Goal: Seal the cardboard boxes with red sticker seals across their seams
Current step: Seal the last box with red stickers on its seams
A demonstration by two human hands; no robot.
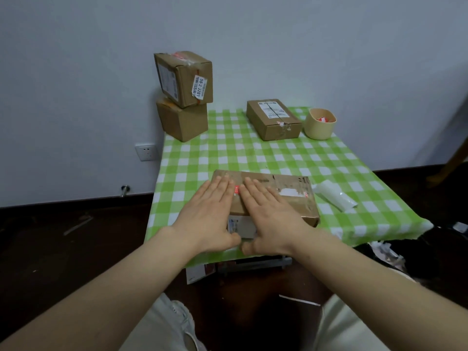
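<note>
Pale trousers (162, 323) sit nearest. Above them, left hand (210, 211) & right hand (271, 214) lie flat, fingers straight, pressing a red seal (236, 190) onto the near box (291, 198) at the table's 6 o'clock. Box prob. light, stiff card w/ dented edges; best held by its long sides. Beige tub (317, 133) at 1 o'clock holds red-white seals (323, 119). Stacked boxes (183, 97) at 11.

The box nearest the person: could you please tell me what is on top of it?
The left hand and right hand lie flat on the box. A red sticker shows between them, a white label to their right. The rest of the sticker and the seam are covered.
</note>
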